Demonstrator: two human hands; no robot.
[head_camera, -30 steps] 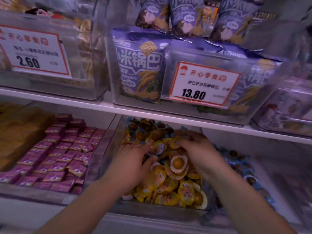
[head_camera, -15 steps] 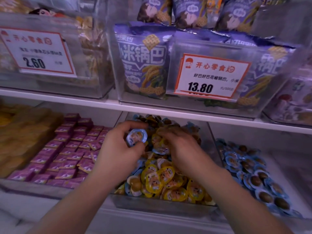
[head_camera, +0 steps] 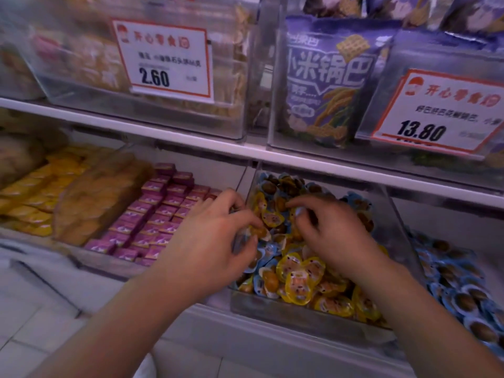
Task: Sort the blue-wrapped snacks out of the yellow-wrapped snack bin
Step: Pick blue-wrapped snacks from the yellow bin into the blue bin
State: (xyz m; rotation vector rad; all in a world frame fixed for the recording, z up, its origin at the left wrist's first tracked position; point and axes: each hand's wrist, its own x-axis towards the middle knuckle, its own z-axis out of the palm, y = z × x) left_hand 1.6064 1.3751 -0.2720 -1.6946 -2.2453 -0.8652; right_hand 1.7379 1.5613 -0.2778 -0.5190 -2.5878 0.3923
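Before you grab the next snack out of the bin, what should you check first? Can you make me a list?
1. Both hands over the mixed bin: ok.
2. Blue-wrapped snacks left among the yellow-wrapped snacks: not ok, several remain.
3. Left hand free for a new grip: cannot tell, its fingers curl in the pile.
4. Right hand free: cannot tell, fingertips curled in snacks.
5. Bin of blue snacks on the right within view: ok.

Two hands (head_camera: 212,241) (head_camera: 330,236); two price tags (head_camera: 163,57) (head_camera: 439,113); one clear bin (head_camera: 300,309) of yellow snacks (head_camera: 298,282); blue ones (head_camera: 463,301) too many to count.
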